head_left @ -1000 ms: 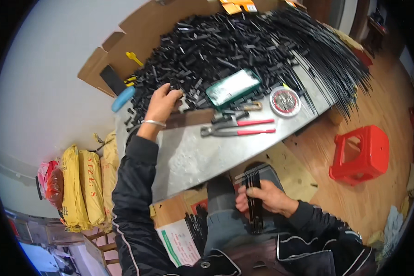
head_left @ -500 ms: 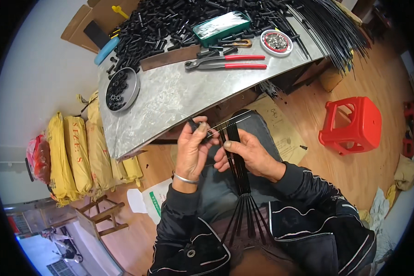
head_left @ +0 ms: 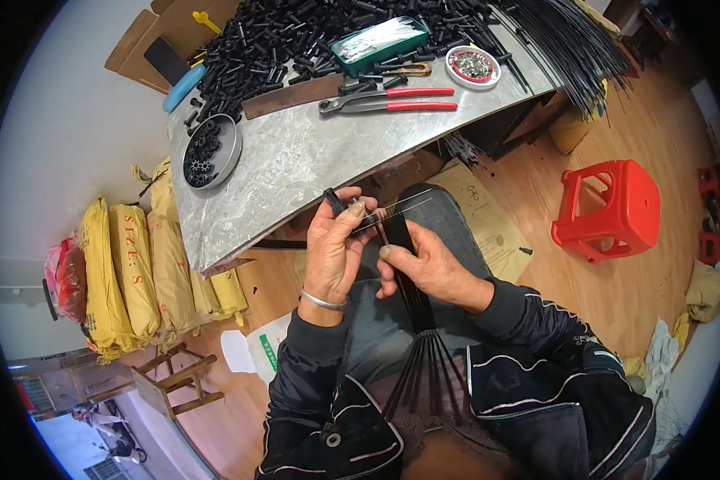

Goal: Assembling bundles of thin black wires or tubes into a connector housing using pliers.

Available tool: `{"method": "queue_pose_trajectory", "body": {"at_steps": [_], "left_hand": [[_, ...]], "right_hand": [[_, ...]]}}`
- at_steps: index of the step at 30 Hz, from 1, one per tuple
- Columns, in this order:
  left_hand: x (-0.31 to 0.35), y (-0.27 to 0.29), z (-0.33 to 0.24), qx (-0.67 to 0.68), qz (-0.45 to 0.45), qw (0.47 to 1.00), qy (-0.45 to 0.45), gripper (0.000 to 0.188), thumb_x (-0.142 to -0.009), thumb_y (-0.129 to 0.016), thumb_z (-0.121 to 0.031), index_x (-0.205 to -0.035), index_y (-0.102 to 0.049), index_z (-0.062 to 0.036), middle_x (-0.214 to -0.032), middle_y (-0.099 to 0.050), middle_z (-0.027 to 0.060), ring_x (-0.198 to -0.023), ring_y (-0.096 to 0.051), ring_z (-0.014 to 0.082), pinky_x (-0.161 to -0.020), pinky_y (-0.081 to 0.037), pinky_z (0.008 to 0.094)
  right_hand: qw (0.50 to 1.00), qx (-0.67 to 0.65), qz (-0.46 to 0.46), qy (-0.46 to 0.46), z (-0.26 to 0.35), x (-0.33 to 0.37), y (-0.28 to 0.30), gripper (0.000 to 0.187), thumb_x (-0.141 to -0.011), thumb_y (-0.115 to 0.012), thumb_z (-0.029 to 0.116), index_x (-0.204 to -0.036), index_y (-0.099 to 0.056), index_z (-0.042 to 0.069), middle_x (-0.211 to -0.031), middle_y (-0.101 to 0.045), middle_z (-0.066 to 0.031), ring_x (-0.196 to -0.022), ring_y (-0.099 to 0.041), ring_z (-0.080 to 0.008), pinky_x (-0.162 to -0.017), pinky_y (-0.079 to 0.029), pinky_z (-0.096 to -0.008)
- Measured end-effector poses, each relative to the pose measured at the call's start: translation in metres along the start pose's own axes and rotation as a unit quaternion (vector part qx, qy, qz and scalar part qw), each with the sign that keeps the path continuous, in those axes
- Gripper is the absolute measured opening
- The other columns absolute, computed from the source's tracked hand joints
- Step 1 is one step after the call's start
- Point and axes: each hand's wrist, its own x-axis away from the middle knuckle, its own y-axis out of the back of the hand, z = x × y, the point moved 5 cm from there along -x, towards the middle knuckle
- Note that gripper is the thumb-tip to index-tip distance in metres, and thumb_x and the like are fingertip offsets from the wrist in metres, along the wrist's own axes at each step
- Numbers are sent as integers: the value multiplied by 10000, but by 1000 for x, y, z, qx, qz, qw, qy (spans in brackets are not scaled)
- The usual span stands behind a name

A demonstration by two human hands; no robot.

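Over my lap, my left hand (head_left: 334, 246) pinches a small black tubular part (head_left: 334, 200) between thumb and fingers. Two thin silvery wires (head_left: 404, 206) reach out to the right from beside its fingertips, across the tops of several thin black rods. My right hand (head_left: 434, 268) is closed round the bundle of thin black rods (head_left: 421, 308), its thumb on the near side. Lower down the rods meet in a narrow band, then fan out toward my body. Where wires, rods and tubular part meet, my left fingers hide the detail.
On the grey table (head_left: 288, 168) are a heap of black tubular parts (head_left: 248, 56), red-handled pincers (head_left: 388, 102), a green tray of white strips (head_left: 380, 42), a tub of metal bits (head_left: 472, 66) and a round dish (head_left: 226, 156). A red stool (head_left: 616, 208) stands right; yellow sacks (head_left: 136, 272) left.
The black tubular part in my left hand now sticks up further above the fingers. The wires have shifted slightly across the rod tops. Both hands keep their holds.
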Motion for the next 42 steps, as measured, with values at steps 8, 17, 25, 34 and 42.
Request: {"method": "queue_pose_trajectory", "body": {"at_steps": [8,17,25,34,42], "left_hand": [[-2,1,0,-28,-11,1000,-6,235,-893,-641,-99,-1117,-572,-70,-965,-608,45,-897,-614,182,-754,-502,307],[-5,-4,-1,-34,18,999,-10,237,-882,-667,-125,-1095,-573,-79,-923,-588,28,-863,-600,165,-726,-492,297],[-5,-4,0,-23,-1,1000,0,249,-887,-637,-82,-1125,-566,-71,-995,-627,73,-921,-615,204,-782,-511,340],[-4,-12,-3,16,-9,1000,-20,196,-893,-637,-75,-1067,-547,-72,-952,-630,85,-904,-645,226,-811,-529,384],[-5,-12,-3,-18,-5,1000,-19,180,-906,-643,-145,-1054,-551,-99,-948,-602,33,-881,-596,176,-773,-488,339]], "right_hand": [[998,-56,27,-5,-4,1,7,236,-981,-485,191,-1110,-435,0,-758,-582,-77,-634,-624,-168,-590,-535,-275],[998,-47,33,-13,-1,1,9,258,-988,-481,208,-1139,-434,4,-790,-607,-98,-662,-643,-189,-604,-534,-286],[998,-53,35,-14,-1,3,9,240,-988,-487,216,-1109,-439,16,-790,-610,-102,-666,-648,-192,-597,-529,-279],[998,-57,25,-11,1,3,9,254,-990,-482,213,-1141,-425,17,-793,-614,-104,-672,-650,-193,-600,-538,-283],[998,-59,31,-7,0,4,8,260,-990,-484,219,-1146,-427,19,-792,-613,-101,-671,-646,-189,-603,-540,-282]]}}
